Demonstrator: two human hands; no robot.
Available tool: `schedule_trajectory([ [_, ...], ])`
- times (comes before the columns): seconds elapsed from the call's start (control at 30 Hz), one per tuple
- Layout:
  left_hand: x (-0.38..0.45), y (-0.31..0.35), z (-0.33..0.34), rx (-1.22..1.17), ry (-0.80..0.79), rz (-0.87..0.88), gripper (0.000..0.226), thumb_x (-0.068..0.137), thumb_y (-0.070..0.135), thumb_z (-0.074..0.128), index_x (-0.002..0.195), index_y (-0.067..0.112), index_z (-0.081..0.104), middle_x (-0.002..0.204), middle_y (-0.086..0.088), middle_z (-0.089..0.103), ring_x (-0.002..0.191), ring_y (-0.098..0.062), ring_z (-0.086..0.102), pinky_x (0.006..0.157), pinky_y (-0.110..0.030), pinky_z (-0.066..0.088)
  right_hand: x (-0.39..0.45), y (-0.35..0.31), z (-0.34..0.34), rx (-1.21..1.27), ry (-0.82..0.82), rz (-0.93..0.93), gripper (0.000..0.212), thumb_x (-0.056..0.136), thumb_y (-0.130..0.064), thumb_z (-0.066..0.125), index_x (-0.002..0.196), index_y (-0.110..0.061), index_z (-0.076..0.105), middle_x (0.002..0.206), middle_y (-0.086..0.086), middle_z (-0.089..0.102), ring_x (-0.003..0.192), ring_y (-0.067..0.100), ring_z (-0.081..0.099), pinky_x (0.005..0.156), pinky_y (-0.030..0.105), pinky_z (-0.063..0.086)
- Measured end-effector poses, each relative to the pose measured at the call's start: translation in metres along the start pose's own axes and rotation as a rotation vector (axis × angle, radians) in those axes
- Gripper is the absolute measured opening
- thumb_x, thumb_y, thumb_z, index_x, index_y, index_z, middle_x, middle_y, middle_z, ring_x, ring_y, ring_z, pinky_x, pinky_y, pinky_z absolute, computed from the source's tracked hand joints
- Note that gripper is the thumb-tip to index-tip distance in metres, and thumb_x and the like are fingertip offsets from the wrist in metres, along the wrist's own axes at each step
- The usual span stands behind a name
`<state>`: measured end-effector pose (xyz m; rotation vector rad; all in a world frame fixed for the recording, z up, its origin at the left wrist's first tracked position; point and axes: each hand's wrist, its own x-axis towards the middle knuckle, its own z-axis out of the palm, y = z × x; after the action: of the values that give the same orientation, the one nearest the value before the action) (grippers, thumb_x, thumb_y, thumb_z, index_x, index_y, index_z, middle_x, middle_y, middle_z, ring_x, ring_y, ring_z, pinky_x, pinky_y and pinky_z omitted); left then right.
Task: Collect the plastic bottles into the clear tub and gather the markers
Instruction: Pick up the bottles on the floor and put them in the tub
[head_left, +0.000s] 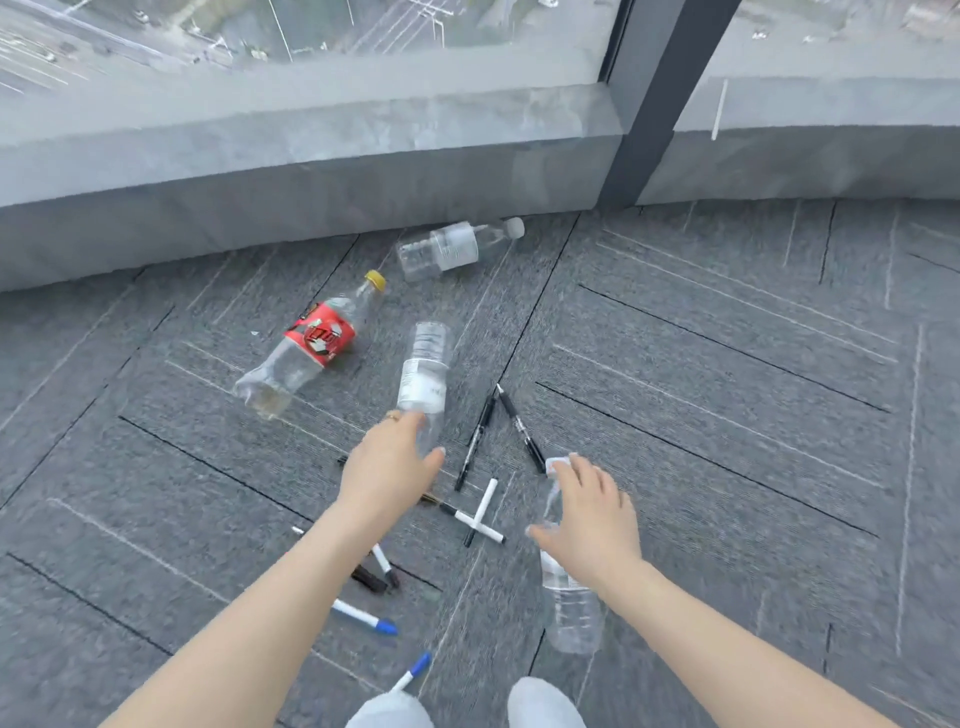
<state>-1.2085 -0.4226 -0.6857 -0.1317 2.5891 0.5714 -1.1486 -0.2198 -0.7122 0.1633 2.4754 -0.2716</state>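
Left hand: left hand (387, 467) curls round the neck end of a clear bottle (423, 374), whose long axis runs away from the person toward the window.
Right hand: right hand (589, 519) wraps the upper part of a second bottle (571, 613), cap end by the fingertips, base toward the person.
Loose bottles: a red-label bottle (311, 345) lies on its side just left of the left hand, yellow cap pointing up-right; a far bottle (457, 248) lies by the wall ledge (311, 171), well beyond both hands.
Markers: black markers (511, 423) lie between the hands; others are scattered on the floor (727, 415) under the forearms.
Tub: not in view.
Key relation: the red-label bottle is nearest the left hand, but both hands look full.
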Motion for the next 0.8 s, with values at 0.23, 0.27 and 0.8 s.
schedule_trajectory([
  [0.23, 0.047, -0.006, 0.035, 0.161, 0.159, 0.112, 0.054, 0.086, 0.037, 0.056, 0.133, 0.014, 0.044, 0.137, -0.009, 0.046, 0.121, -0.030, 0.046, 0.097, -0.041, 0.041, 0.010, 0.017, 0.061, 0.134, -0.011, 0.070, 0.125, 0.069, -0.065, 0.067, 0.145, -0.030, -0.025, 0.155, -0.009, -0.028, 0.146, 0.027, 0.012, 0.109, 0.048, 0.036],
  [0.27, 0.054, -0.007, 0.036, 0.157, 0.192, 0.106, 0.058, 0.085, 0.039, 0.058, 0.135, 0.014, 0.041, 0.142, -0.011, 0.041, 0.125, -0.031, 0.042, 0.100, -0.042, 0.038, 0.010, 0.018, 0.067, 0.159, -0.003, 0.070, 0.124, 0.071, -0.062, 0.069, 0.145, -0.031, -0.026, 0.155, -0.009, -0.028, 0.143, 0.028, 0.019, 0.103, 0.044, 0.042],
  [0.8, 0.138, -0.008, 0.050, -0.222, 0.104, -0.339, 0.107, 0.075, 0.062, 0.061, 0.149, 0.017, -0.002, 0.147, -0.022, 0.031, 0.131, -0.040, 0.036, 0.102, -0.050, 0.037, 0.009, 0.043, 0.062, 0.213, 0.003, -0.031, 0.112, 0.077, -0.028, 0.067, 0.145, -0.036, -0.021, 0.153, -0.007, -0.005, 0.131, 0.020, 0.030, 0.095, 0.026, 0.046],
])
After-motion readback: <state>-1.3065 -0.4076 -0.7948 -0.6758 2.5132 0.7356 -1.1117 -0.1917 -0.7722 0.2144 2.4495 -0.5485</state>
